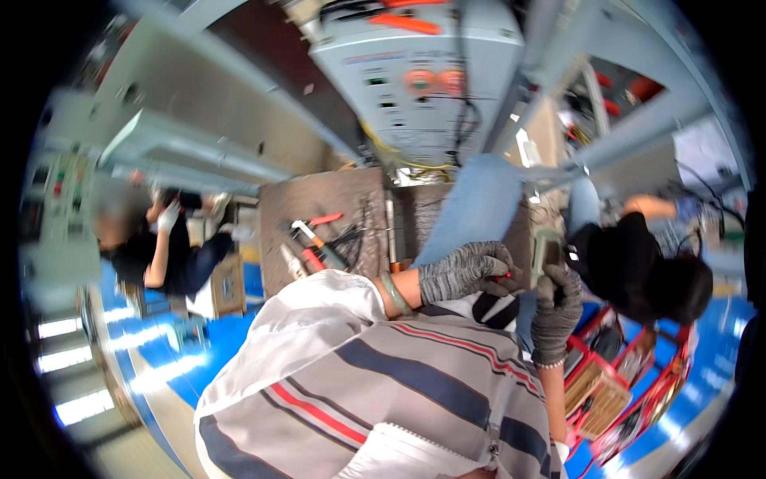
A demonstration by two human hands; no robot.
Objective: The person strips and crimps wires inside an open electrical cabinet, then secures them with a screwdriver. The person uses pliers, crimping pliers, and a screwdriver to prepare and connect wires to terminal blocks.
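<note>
Both of my hands wear grey knitted gloves. My left hand [471, 270], with a bangle at its wrist, is closed in front of my body, its fingers curled on a small red thing [504, 276] that shows only in part. Close to its right, my right hand [556, 311] is closed round the lower end of a grey-green handheld device [546, 249] with a rectangular face. The device stands upright beside my jeans-covered knee [476, 199]. Blur hides finer detail of the fingers.
Pliers and screwdriver-like tools [315, 243] lie on a brown board [275, 199] at the left. Ahead stands a light grey control box [415, 100] with orange round parts and cables. A person in black [638, 267] crouches at right near red crates [630, 359]; another [171, 247] works at left.
</note>
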